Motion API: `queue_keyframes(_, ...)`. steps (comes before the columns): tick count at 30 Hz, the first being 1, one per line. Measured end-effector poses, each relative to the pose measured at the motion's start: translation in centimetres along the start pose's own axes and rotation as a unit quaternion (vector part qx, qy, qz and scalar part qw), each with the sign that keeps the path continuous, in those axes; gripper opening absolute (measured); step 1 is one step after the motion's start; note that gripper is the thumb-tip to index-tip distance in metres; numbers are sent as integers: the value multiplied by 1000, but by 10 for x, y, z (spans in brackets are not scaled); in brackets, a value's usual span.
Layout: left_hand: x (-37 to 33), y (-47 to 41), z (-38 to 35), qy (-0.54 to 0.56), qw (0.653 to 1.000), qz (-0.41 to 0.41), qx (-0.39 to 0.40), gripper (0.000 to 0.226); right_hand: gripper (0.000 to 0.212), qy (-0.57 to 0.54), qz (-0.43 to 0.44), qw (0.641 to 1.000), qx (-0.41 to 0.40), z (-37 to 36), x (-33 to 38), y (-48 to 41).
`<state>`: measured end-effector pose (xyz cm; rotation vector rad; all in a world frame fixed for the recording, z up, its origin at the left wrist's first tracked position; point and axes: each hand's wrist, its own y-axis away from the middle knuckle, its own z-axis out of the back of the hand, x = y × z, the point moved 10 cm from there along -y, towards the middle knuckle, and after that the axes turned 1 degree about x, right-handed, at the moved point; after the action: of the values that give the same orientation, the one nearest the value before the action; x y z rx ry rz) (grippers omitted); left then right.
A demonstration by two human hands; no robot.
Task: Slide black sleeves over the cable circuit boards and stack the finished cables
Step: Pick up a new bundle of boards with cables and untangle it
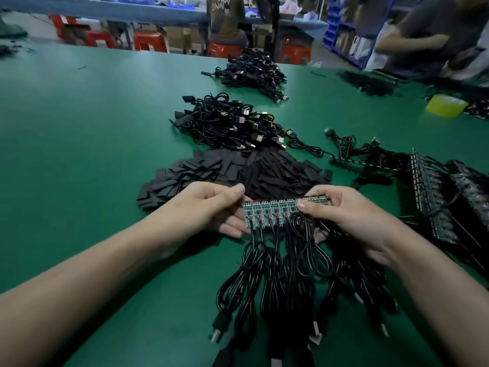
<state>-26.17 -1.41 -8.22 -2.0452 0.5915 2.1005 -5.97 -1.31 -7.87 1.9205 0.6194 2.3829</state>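
A green strip of joined circuit boards is held level above the table. My left hand pinches its left end between thumb and fingers. My right hand grips its right end. Several black cables hang from the boards and spread toward me, ending in USB plugs. Just beyond my hands lies a heap of flat black sleeves. Behind it sits a pile of sleeved cables.
More board strips with cables lie at the right. A second cable pile sits farther back. A yellow tape roll stands at far right. A person works across the green table; red stools behind.
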Motion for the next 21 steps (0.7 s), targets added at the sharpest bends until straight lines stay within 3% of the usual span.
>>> queue_keyframes(3, -5, 4, 4, -50, 999, -6, 1, 27, 27, 160, 77, 984, -12, 7, 22, -4)
queue_keyframes(6, -10, 5, 5, -61, 998, -28, -6, 26, 28, 301, 192, 934, -21, -2, 64, -8)
queue_keyframes(9, -18, 7, 4, -41, 997, -65, -25, 15, 21, 372, 239, 896, 38, -42, 82, -16)
queue_keyframes(12, -22, 8, 10, -119, 987, -87, -61, 19, 15, 402, 222, 884, 90, -69, 75, -28)
queue_keyframes(15, -19, 6, 16, -127, 985, -78, -85, 22, 15, 377, 190, 901, 101, -66, 63, -35)
queue_keyframes(21, -25, 8, 12, -148, 979, -98, -102, 19, 11, 338, 241, 909, 43, -57, 60, -26)
